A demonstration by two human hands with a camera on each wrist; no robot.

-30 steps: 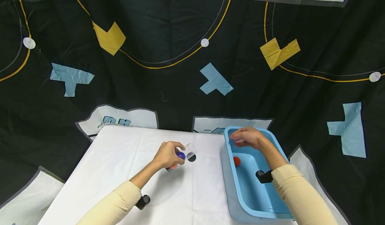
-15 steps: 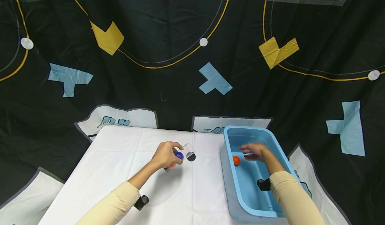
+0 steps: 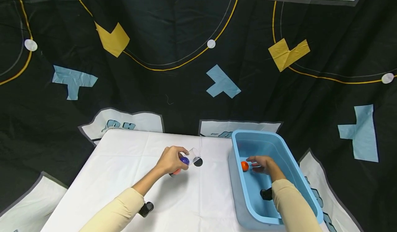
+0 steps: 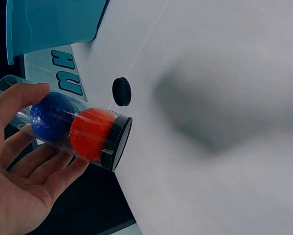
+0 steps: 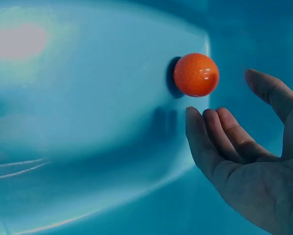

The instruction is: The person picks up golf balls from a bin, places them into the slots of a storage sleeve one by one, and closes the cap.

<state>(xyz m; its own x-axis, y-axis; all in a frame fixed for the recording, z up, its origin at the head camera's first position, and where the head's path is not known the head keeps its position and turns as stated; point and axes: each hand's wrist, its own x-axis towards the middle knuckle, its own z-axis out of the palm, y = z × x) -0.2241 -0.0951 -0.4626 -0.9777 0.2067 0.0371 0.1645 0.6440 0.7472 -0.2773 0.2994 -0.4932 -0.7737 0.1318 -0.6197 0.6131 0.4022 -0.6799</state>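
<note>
My left hand (image 3: 172, 159) grips a clear plastic tube (image 4: 92, 108), tilted above the white table. Inside it are a blue ball (image 4: 52, 117) and an orange-red ball (image 4: 91, 133), the latter beside the black cap (image 4: 118, 143) that closes the lower end. The tube's other end has no cap on it. Down in the blue bin, my right hand (image 3: 263, 165) reaches with spread, slightly bent fingers toward an orange ball (image 5: 196, 75). A gap separates the fingertips from the ball in the right wrist view, and nothing is held.
The light blue bin (image 3: 234, 190) stands on the right of the white table (image 3: 173, 208). A loose black cap (image 4: 122, 91) lies on the table near the tube, left of the bin. Behind the table hangs a black cloth (image 3: 155, 97) with tape marks.
My right hand has come down from over the bin's far rim into the bin, close to the orange ball. The left hand and its tube have stayed nearly still.
</note>
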